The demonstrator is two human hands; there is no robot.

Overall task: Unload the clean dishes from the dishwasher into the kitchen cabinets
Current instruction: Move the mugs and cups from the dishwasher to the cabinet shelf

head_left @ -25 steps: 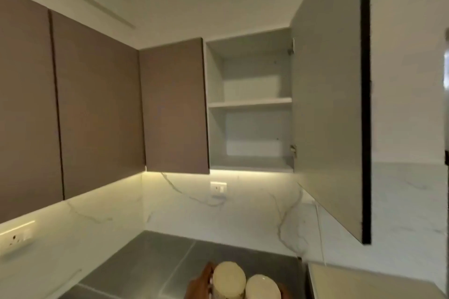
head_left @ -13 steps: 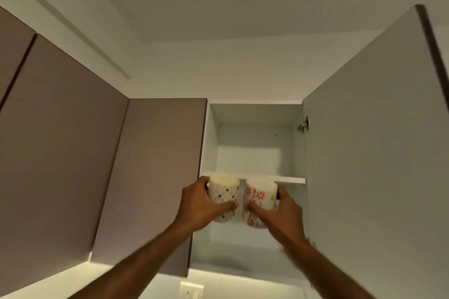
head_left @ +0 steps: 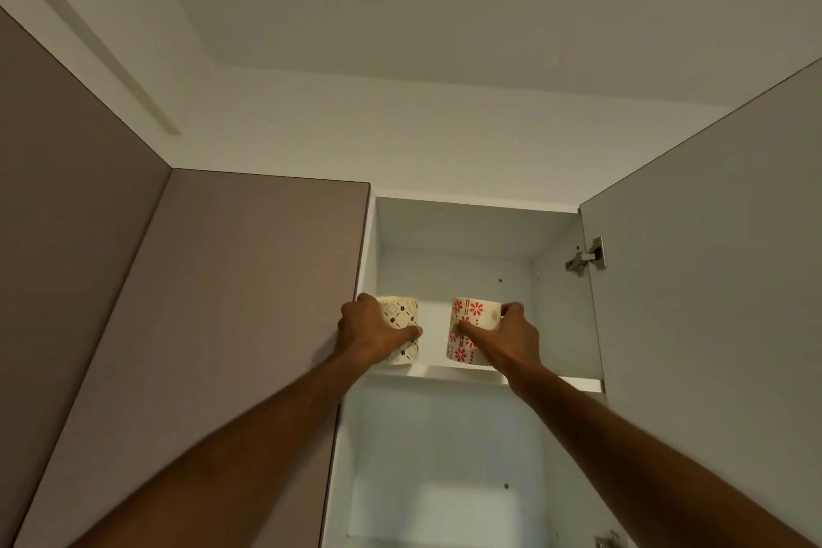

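Note:
Both arms reach up into the open wall cabinet. My left hand grips a cream mug with a dark diamond pattern at the left end of the upper shelf. My right hand grips a white mug with red flowers a little to its right. Both mugs stand at the shelf's front edge, apart from each other. I cannot tell whether their bases rest fully on the shelf.
The cabinet door stands open on the right, its hinge near the top. A shut brown cabinet door borders the opening on the left. The lower compartment shows white walls. The ceiling is above.
Both hands rose from counter level up to the cabinet with the mugs. In the last half second the mugs moved apart and up onto the upper shelf's edge.

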